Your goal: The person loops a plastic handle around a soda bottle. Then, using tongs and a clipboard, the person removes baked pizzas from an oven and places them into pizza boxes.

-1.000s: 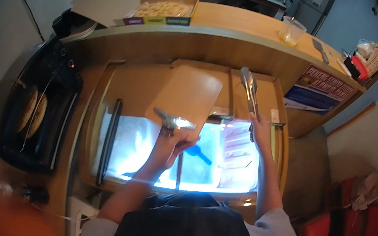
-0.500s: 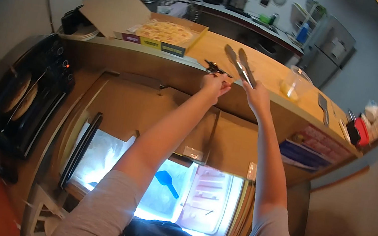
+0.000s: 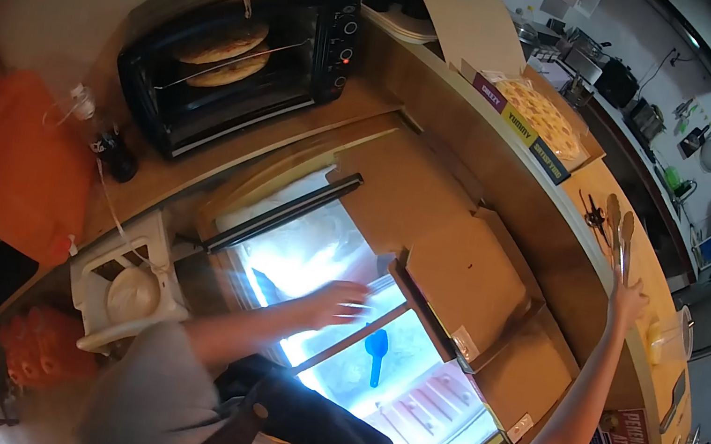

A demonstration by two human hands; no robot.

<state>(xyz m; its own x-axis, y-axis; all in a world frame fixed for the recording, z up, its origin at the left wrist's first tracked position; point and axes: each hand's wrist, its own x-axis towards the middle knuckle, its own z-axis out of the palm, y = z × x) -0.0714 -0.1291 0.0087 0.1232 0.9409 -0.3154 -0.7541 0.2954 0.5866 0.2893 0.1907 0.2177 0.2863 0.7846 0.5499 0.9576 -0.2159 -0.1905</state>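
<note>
My right hand (image 3: 627, 300) is closed around the handle end of metal tongs (image 3: 624, 236), whose jaws point away over the wooden counter. Beside the tongs lie black-handled scissors (image 3: 596, 217). Blurred by motion, my left hand (image 3: 339, 305) hovers over the lit glass-topped freezer (image 3: 304, 246), fingers loosely stretched and nothing visible in them. A blue scoop (image 3: 375, 354) shows in the freezer, to the right of that hand. On the counter, an open box holds a pizza (image 3: 536, 113).
A black toaster oven (image 3: 237, 58) with two round flatbreads stands at the left, its indicator lit. Flattened cardboard (image 3: 452, 268) covers part of the freezer. A dark bottle (image 3: 113, 153), white stool (image 3: 125, 286) and orange chair (image 3: 28, 164) are at left; a clear container (image 3: 670, 339) is at right.
My left hand has left the scissors on the counter and swung back over the freezer. The view has turned left toward the toaster oven. My right hand still holds the tongs.
</note>
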